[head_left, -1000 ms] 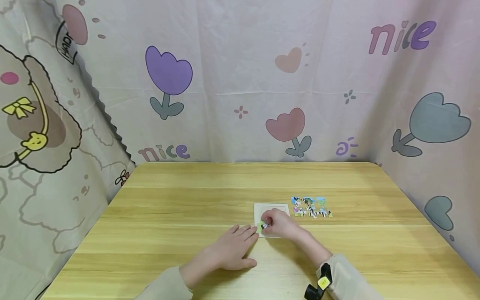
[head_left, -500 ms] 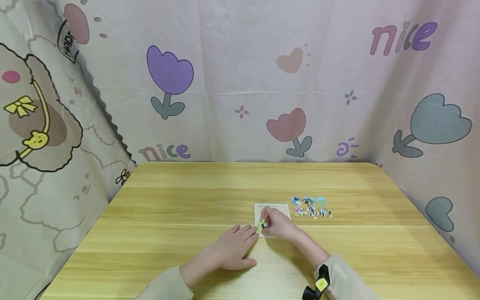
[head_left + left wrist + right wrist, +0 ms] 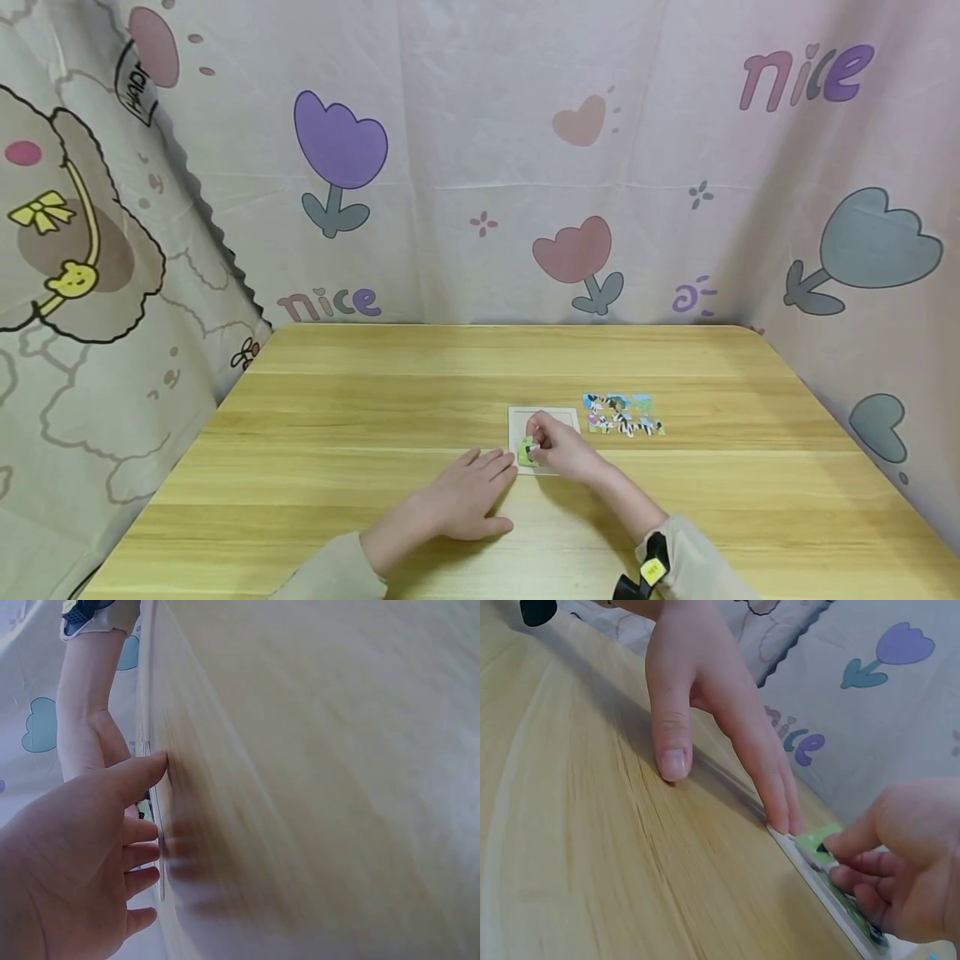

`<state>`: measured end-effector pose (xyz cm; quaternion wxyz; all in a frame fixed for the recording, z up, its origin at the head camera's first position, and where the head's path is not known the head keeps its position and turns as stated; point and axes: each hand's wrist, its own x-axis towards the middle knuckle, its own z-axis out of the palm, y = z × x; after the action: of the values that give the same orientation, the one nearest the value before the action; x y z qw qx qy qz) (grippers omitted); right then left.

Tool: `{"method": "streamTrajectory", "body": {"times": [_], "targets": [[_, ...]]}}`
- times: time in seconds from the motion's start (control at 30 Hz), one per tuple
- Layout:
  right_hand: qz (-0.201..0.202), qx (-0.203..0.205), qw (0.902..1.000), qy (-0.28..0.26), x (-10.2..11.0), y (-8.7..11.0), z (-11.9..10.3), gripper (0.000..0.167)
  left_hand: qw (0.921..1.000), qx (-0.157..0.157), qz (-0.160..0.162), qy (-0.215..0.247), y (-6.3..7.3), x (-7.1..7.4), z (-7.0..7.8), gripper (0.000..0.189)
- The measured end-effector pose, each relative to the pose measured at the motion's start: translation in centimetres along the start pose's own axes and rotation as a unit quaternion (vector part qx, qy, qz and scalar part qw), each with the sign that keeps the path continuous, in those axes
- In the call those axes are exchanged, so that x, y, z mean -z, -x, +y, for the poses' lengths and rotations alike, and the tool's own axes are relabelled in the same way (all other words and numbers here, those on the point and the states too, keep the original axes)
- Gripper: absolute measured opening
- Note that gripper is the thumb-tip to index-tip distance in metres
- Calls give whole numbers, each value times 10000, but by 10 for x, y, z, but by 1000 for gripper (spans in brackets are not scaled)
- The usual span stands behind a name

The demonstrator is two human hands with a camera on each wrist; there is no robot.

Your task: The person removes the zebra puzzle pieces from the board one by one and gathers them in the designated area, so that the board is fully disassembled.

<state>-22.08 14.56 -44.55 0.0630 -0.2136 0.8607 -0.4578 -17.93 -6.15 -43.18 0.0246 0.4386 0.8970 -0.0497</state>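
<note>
A green puzzle piece [image 3: 526, 453] with a dark patch is at the lower left inside a white puzzle frame [image 3: 513, 421]. My right hand [image 3: 564, 448] pinches it between thumb and curled fingers, which cover part of it. In the right wrist view the green piece [image 3: 819, 838] is by my thumb tip, and a darker printed patch [image 3: 855, 911] shows under the fingers; whether it is a separate piece I cannot tell. My left hand [image 3: 471, 496] rests on the table, fingers extended, with its fingertips touching the frame's left edge.
Several loose puzzle pieces [image 3: 624, 415] with zebra and blue-sky prints lie right of the frame on the wooden table [image 3: 360, 392]. A printed curtain [image 3: 450, 150] hangs behind it. A black wrist camera [image 3: 654, 562] sits on the right sleeve.
The green piece has turned slightly and shows more of its surface. My right hand has shifted a little to the right, fingers still pinching. My left hand has stayed in place.
</note>
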Motion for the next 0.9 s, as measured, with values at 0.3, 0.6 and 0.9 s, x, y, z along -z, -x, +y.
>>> {"method": "streamTrajectory", "body": {"times": [0.3, 0.6, 0.9], "targets": [[-127, -176, 9958, -893, 20, 7, 0, 22, 9999, -4, -70, 135, -1, 1, 1, 72], [293, -359, 9953, -855, 61, 22, 18, 25, 9998, -45, 4, 191, 0, 0, 1, 70], [428, -809, 9949, -418, 91, 44, 48, 27, 9998, -65, -12, 213, 0, -1, 0, 70]]}}
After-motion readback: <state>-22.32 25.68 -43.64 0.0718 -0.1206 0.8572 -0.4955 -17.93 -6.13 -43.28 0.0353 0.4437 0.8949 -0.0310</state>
